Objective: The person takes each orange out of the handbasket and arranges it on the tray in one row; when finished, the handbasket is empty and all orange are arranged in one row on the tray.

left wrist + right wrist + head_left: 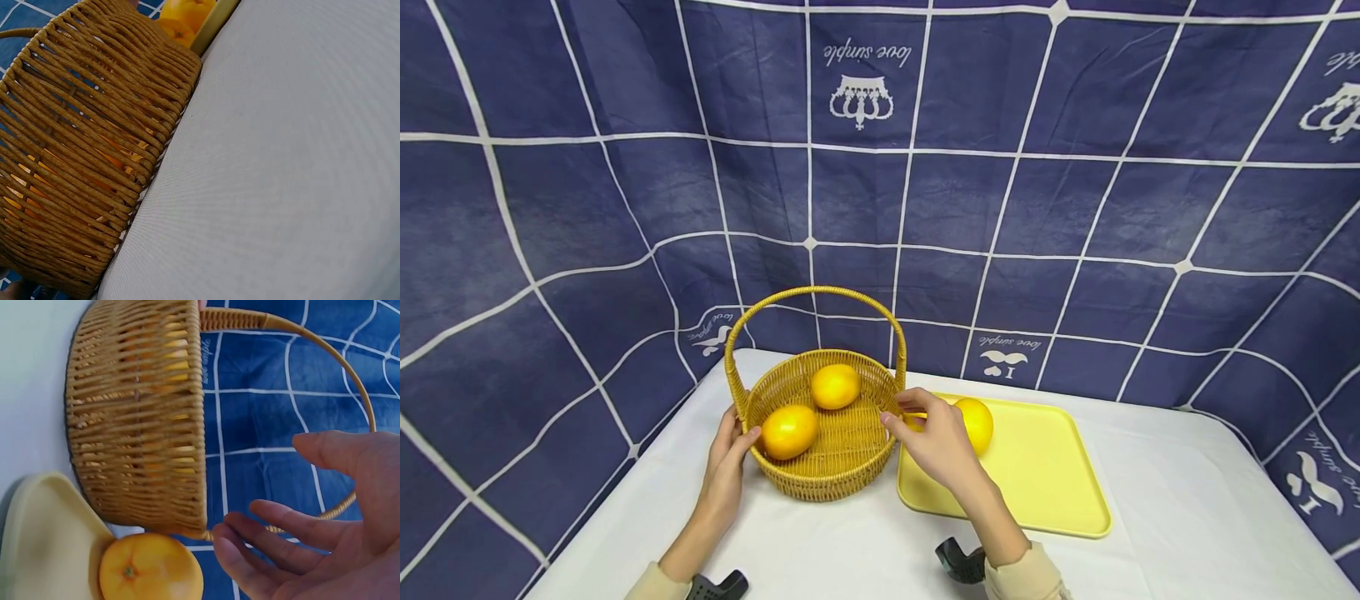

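A round wicker basket point(820, 487) with a tall arched handle stands on the white table. Inside it lie two oranges, a nearer one point(789, 432) at the left and a farther one point(836, 387). My left hand point(724, 454) grips the basket's left side, its thumb at the rim and the fingers outside. Over the right rim my right hand point(936, 437) hovers with fingers parted, holding nothing, as the right wrist view shows. Beside that hand an orange point(977, 425) rests on a yellow tray point(1037, 467); another orange point(913, 422) is mostly hidden behind the hand.
The tray lies right of the basket, its left edge close to the wicker. A blue cloth point(1075, 208) with white lines hangs behind and beside the table. White tabletop point(850, 558) shows in front of the basket.
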The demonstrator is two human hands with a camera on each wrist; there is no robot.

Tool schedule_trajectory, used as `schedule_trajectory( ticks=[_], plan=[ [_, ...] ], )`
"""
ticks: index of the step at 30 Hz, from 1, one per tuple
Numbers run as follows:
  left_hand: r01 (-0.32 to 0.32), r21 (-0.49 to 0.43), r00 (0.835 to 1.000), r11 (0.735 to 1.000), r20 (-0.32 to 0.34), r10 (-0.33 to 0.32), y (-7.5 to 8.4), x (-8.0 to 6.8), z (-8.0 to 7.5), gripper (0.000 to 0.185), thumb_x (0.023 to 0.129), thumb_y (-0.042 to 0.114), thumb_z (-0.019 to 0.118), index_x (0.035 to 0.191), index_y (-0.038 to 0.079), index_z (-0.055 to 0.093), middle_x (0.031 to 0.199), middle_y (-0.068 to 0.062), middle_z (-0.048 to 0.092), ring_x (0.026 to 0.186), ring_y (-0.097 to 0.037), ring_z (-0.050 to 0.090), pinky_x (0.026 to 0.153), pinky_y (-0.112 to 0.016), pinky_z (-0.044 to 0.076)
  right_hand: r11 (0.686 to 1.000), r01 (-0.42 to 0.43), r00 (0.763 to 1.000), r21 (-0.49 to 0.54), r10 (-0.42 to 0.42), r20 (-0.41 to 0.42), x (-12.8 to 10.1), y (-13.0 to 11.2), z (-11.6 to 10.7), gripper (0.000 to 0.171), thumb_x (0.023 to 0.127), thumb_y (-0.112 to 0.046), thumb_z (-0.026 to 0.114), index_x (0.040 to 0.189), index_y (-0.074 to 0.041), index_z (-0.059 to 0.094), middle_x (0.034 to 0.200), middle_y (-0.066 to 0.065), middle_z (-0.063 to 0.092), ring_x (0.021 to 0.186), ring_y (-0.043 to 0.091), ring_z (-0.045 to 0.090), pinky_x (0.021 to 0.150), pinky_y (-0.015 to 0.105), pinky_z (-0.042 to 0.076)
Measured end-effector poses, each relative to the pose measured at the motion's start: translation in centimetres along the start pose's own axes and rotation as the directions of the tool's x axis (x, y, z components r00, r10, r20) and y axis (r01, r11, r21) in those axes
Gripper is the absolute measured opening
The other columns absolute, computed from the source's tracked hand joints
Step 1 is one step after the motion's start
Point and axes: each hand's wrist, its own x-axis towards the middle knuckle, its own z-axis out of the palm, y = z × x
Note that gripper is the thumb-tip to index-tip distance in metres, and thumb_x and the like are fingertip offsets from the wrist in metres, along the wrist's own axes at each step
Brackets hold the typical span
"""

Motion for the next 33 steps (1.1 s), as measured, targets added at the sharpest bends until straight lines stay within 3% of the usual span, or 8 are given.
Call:
schedule_trajectory(
  ticks=[11, 18, 33],
  plan=[
    [0.001, -0.003, 1.000, 1.000, -0.010, -0.001, 0.4, 0.0, -0.2, 0.055, 0.110, 0.013, 0.045, 0.163, 0.012, 0.033, 0.155, -0.018, 0.048, 0.142, -0.020, 0.043, 0.109, -0.015, 0.033, 0.997, 0.046, 0.998, -0.069, -0.043, 0.036, 0.6, -0.7, 1.8, 0.039, 0.095, -0.030, 0.077, 0.125, -0.006, 0.072, 0.119, 0.009, 0.076, 0.112, 0.033, 0.071, 0.098, 0.048, 0.058],
    [0.032, -0.005, 0.999, 0.999, -0.005, -0.032, 0.5, -0.1, 0.0, 0.055, 0.110, 0.014, 0.044, 0.163, 0.010, 0.031, 0.158, -0.021, 0.042, 0.144, -0.021, 0.040, 0.109, -0.014, 0.031, 0.997, 0.034, 0.995, -0.066, -0.028, 0.091, 1.4, -1.1, 3.7, 0.041, 0.095, -0.030, 0.077, 0.128, -0.006, 0.071, 0.124, 0.011, 0.074, 0.116, 0.031, 0.069, 0.099, 0.046, 0.056],
    [0.030, -0.014, 0.999, 0.999, -0.014, -0.030, 0.4, -0.1, 0.4, 0.052, 0.110, 0.012, 0.044, 0.161, 0.010, 0.034, 0.154, -0.023, 0.047, 0.143, -0.023, 0.043, 0.110, -0.017, 0.033, 0.999, 0.024, 0.986, -0.025, -0.019, 0.166, 3.4, -2.2, 7.3, 0.047, 0.095, -0.032, 0.077, 0.128, 0.000, 0.070, 0.123, 0.016, 0.074, 0.111, 0.032, 0.072, 0.094, 0.044, 0.058]
  ],
)
